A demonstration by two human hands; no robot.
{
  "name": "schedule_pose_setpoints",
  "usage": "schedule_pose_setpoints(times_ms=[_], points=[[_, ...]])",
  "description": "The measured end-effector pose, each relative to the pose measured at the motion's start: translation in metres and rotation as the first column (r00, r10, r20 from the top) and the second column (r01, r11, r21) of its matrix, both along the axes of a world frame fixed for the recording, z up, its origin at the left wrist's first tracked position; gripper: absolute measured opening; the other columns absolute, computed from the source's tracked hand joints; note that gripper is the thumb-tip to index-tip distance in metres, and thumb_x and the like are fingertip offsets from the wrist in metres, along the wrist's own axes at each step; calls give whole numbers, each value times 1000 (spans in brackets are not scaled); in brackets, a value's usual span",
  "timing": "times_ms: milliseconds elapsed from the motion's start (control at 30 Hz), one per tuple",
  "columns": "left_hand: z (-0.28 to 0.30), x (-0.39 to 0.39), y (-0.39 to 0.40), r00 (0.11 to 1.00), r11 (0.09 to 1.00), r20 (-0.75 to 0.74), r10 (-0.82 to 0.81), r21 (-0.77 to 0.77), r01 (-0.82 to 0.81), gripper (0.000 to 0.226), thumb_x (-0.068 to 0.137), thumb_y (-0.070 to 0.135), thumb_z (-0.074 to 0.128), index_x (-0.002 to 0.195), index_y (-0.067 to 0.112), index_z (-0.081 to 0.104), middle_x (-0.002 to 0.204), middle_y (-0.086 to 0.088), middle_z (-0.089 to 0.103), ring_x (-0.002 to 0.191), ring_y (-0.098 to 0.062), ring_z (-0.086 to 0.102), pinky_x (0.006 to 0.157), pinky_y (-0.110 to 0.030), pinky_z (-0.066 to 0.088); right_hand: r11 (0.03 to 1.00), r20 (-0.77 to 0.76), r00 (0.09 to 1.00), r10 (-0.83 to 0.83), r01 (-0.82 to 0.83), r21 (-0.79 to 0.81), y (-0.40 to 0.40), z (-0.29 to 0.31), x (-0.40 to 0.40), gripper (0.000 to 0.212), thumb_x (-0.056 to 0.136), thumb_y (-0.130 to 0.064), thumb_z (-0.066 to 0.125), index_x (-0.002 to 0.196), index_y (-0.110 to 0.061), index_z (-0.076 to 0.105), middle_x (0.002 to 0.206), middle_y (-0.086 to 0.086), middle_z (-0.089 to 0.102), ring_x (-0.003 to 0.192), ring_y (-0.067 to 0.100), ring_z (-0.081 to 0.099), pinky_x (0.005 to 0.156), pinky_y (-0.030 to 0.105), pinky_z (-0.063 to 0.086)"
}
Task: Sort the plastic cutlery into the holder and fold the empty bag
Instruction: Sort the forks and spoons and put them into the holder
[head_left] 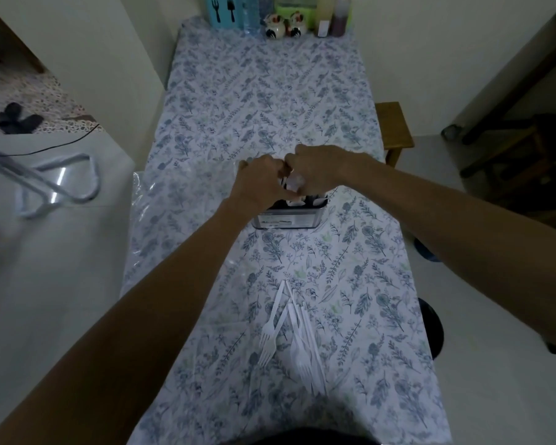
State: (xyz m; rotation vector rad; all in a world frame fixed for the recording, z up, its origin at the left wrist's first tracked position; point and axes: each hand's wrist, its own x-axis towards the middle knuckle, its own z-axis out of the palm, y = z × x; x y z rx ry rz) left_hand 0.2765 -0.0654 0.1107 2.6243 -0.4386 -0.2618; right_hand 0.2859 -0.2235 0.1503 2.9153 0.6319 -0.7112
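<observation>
I have both hands over the holder [289, 216]: left hand [260, 181] and right hand [315, 171] curl around white cutlery [294, 183] at its top. Loose forks [289, 338] lie near me.

This is a home dining corner. A long table [270, 91] with a flowered cloth stands against pale walls. At its far end sit two rooster-shaped shakers [283, 28], bottles [342, 14] and a blue box with fork pictures [222, 11]. A wooden stool [395, 126] stands right, a white appliance [45, 200] left.
</observation>
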Motion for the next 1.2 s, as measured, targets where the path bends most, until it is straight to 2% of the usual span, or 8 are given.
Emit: schedule_pose_setpoints(times_ms=[200,300,433,667,867,1033,1100,1200], points=[[4,1,10,999,999,-28,-31,-25,30,70,71,51,89,128,18,67,125,-4,60,117,-22,58,101,-39,24,971,-122,986,-115,137,198,-14,10,8,94,65,-70,80,142,-30,41,132,3,50,115,24,54,99,46,49],[4,3,21,999,998,-9,-31,-54,30,58,75,49,86,123,21,67,119,0,57,116,-20,58,105,-43,26,941,-56,985,-162,171,293,-19,3,7,91,82,-79,56,150,-23,36,148,8,46,131,28,48,108,46,42],[4,1,29,998,1000,55,-8,-18,9,44,87,44,76,121,20,66,117,-1,58,116,-21,56,105,-45,29,906,154,960,-235,158,393,-6,-22,-10,77,103,-63,25,156,-7,27,162,16,30,149,33,27,121,49,27],[0,-22,31,988,997,147,46,50,-54,40,96,11,56,134,20,60,137,-9,53,130,-29,48,113,-46,25,953,280,923,-265,206,223,16,-77,-38,104,86,-73,-18,160,-9,14,168,16,12,154,41,6,124,58,8],[-8,-40,36,972,996,232,33,68,-50,41,97,20,56,137,16,57,138,-10,52,128,-32,49,109,-46,29,949,380,886,-265,169,268,15,-65,-44,93,93,-74,2,160,-11,21,165,22,19,151,46,15,122,59,14],[-26,-96,34,900,994,429,84,33,-108,49,92,34,61,135,9,58,133,-14,58,119,-33,58,100,-48,41,834,590,705,-393,4,552,14,-54,-100,41,99,-30,53,129,-2,57,121,20,61,109,37,57,89,46,52],[-44,-136,37,886,996,460,65,29,-88,51,94,35,61,136,8,57,134,-14,60,119,-32,59,101,-49,42,786,466,769,-438,76,614,15,-69,-153,30,98,-26,57,121,-7,58,108,14,64,96,31,60,73,37,53],[-81,-202,44,978,997,203,54,50,-65,54,100,43,55,144,12,50,141,-11,56,127,-30,55,109,-50,36,749,57,857,-511,412,518,13,-118,-238,26,99,-39,56,113,-18,54,99,3,66,86,22,64,69,33,54]])
